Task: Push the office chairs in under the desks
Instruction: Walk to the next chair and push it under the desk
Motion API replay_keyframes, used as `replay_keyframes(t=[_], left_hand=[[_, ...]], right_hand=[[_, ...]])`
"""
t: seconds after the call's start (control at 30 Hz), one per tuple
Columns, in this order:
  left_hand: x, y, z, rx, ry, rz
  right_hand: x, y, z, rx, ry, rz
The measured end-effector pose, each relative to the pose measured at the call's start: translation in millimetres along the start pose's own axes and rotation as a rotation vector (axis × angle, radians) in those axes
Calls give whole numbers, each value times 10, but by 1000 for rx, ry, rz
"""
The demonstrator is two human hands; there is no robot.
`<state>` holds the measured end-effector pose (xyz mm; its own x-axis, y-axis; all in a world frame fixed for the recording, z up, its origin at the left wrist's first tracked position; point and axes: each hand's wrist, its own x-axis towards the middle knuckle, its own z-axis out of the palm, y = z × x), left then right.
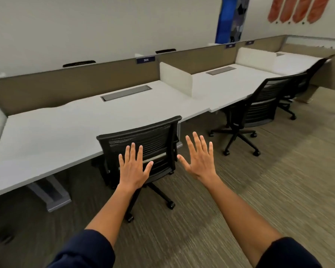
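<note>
Black mesh chair [141, 144] sits tucked against the white worktop [52, 136]. Left hand [133, 170] and right hand [198, 159] hover with fingers splayed, holding nothing. It should roll easily on its castors; push the stiff top frame, since the mesh gives.
</note>
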<state>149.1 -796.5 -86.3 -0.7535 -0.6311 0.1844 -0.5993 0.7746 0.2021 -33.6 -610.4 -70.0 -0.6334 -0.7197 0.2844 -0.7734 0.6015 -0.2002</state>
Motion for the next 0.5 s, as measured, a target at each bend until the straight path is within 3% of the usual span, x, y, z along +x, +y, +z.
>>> replay_keyframes(t=[0.23, 0.5], left_hand=[[477, 52, 110, 20, 28, -99], [1132, -462, 21, 95, 86, -164]], right_hand=[[743, 112, 256, 59, -35, -102], [1605, -145, 554, 31, -58, -228]])
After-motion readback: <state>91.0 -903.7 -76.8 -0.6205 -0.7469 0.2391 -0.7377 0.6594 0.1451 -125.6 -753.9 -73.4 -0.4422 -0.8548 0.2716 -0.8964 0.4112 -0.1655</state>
